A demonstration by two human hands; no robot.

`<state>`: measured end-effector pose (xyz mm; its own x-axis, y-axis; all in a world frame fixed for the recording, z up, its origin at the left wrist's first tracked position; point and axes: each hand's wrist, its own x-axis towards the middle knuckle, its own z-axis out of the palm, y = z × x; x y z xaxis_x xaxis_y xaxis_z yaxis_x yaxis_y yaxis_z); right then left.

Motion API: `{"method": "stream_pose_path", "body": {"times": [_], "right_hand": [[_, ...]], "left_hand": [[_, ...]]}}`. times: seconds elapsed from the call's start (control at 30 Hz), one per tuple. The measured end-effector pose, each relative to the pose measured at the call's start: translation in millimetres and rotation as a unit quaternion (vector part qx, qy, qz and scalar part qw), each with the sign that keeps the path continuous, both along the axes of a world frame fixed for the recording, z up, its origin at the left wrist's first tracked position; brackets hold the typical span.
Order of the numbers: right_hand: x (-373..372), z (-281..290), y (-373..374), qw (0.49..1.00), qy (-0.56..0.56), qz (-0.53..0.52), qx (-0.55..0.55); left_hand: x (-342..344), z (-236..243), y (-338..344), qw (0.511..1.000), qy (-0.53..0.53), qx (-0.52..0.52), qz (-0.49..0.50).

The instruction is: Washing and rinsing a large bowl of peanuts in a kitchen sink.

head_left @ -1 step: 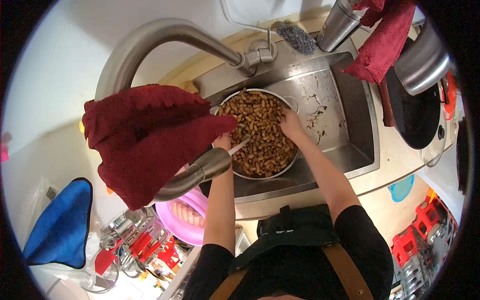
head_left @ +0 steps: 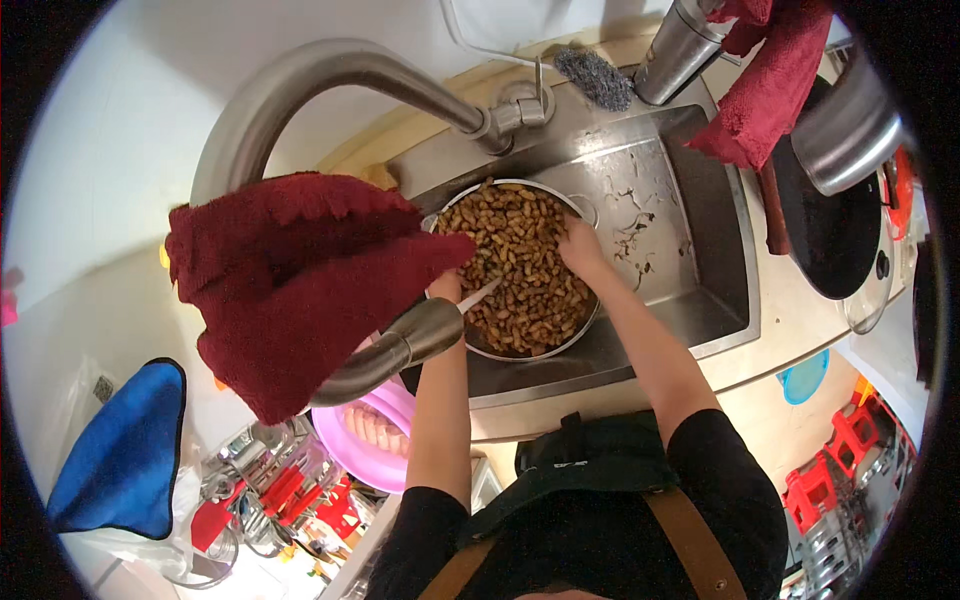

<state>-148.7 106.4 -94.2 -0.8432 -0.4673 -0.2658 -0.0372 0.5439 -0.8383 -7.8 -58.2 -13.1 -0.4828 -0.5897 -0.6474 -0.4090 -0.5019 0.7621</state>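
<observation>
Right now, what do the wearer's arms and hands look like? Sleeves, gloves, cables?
Black sleeves, bare forearms. The right hand shows no glove; the left hand, partly hidden by a dark red towel, shows none either. No cables or markings visible.

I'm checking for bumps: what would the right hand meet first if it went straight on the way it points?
Probably the brown, peanut-like pieces in the round pot; depth is unclear, and the right hand may be touching them now.

Left hand (head_left: pixel 447 287) mostly hidden behind maroon cloth (head_left: pixel 300 285), faucet head (head_left: pixel 430 328); right hand (head_left: pixel 581 248): fingers unclear among brown pieces (head_left: pixel 515 255).
</observation>
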Motion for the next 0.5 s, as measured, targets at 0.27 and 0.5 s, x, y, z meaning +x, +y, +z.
{"method": "stream_pose_path", "body": {"times": [0.27, 0.5], "right_hand": [[-19.7, -39.6, -21.2, 0.994, -0.052, 0.038, 0.087], [-21.3, -28.0, -37.4, 0.943, -0.297, 0.135, 0.062]], "left_hand": [[-9.5, -16.4, -6.5, 0.995, -0.022, 0.085, -0.055], [-31.3, -28.1, -38.8, 0.987, -0.046, 0.131, -0.08]]}}
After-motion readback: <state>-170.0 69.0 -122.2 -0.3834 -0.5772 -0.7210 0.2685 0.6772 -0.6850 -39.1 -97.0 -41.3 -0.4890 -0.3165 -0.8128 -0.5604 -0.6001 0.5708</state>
